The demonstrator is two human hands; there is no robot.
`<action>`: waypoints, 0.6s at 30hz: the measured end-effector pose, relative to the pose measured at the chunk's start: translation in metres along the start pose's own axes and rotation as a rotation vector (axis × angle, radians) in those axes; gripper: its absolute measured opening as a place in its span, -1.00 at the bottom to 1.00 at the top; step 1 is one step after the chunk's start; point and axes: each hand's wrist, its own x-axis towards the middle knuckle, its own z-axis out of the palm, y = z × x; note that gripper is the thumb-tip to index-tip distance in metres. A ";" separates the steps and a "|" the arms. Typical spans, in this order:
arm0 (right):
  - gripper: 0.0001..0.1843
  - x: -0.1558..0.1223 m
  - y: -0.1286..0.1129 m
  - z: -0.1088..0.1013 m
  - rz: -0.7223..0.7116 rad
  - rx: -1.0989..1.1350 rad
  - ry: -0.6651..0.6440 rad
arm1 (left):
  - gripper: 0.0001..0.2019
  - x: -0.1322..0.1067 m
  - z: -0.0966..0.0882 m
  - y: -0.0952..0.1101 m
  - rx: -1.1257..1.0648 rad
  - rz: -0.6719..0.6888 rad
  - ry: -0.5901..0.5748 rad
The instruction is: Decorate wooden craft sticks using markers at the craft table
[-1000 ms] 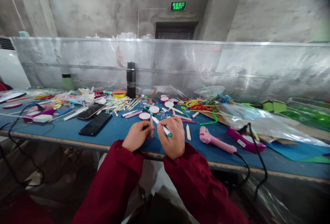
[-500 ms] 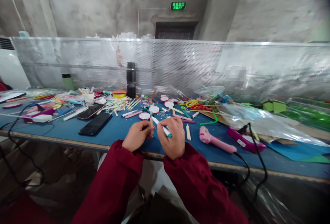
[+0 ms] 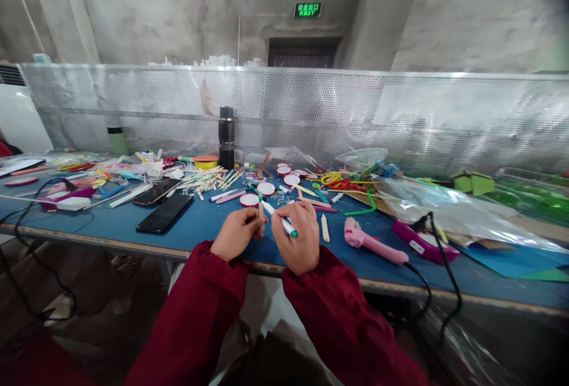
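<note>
Upright between the fingertips of my left hand (image 3: 237, 232) is a small wooden craft stick (image 3: 261, 203), its upper part coloured green. My right hand (image 3: 299, 235) grips a white marker (image 3: 284, 223) with a green end, held like a pen. The marker's other end points at the stick; whether they touch is hard to tell. Just beyond the hands lies a white disc with a red rim (image 3: 249, 200). A cream, pointed stick-like piece (image 3: 325, 228) rests right of my right hand.
A pink glue gun (image 3: 373, 242) and a purple power strip (image 3: 424, 242) with a black cable lie on the right. To the left are a black phone (image 3: 164, 214) and a pile of craft sticks (image 3: 213, 179). A black bottle (image 3: 226, 138) stands behind, before a perforated metal screen (image 3: 311, 113).
</note>
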 end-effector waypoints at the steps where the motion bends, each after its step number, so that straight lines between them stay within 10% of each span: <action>1: -0.88 0.000 0.000 0.000 -0.005 0.001 -0.003 | -0.76 0.000 0.000 0.000 0.002 0.000 0.001; 18: -0.88 -0.001 0.000 0.002 -0.021 -0.001 -0.021 | -0.74 0.000 0.000 0.000 0.013 0.005 -0.003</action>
